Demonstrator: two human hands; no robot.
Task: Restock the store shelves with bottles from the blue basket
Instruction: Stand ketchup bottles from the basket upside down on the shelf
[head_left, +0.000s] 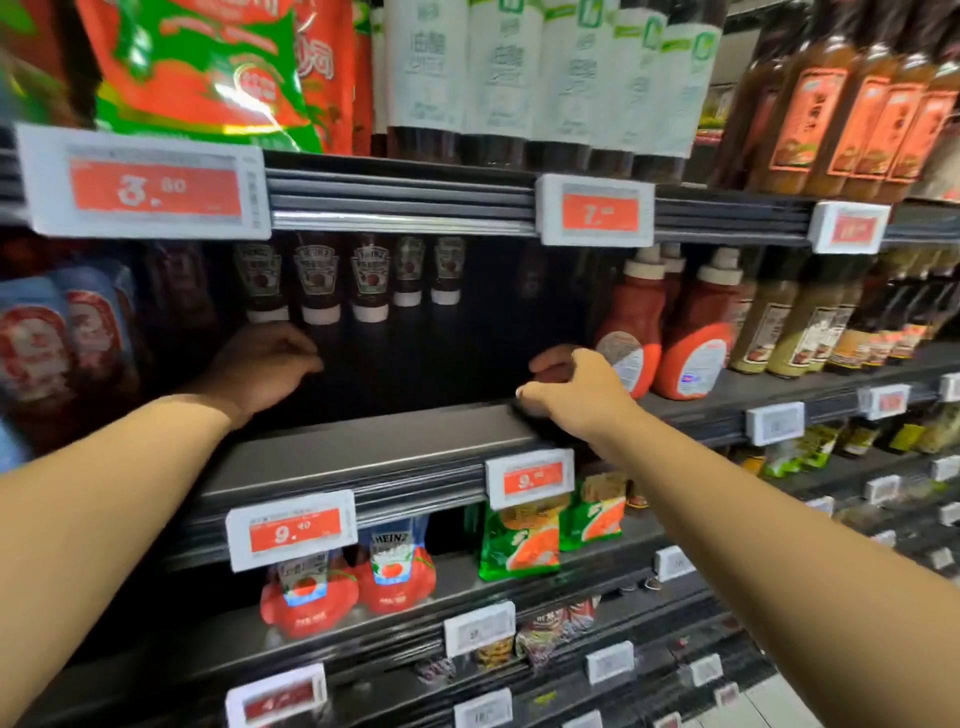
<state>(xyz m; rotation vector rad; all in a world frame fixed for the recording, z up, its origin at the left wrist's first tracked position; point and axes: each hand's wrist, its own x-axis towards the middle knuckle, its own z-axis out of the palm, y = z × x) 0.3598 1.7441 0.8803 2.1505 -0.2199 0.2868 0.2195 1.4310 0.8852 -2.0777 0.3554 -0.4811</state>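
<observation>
My left hand (267, 364) reaches deep into the dark middle shelf (363, 441), fingers curled, with nothing visible in it. It sits just below a row of upside-down dark Heinz bottles (318, 280) with white caps at the shelf's back. My right hand (571, 389) is at the shelf's front edge, thumb and fingers closed around a rounded dark red bottle (548, 364) that is blurred and mostly hidden. Red ketchup bottles (691, 332) with white caps stand just right of that hand. The blue basket is not in view.
White price tags (291, 530) clip along every shelf edge. Red pouches (208, 67) and white-labelled bottles (519, 78) fill the shelf above. Heinz pouches (395, 571) and green packets (519, 545) sit below. Brown sauce bottles (800, 322) line the right side.
</observation>
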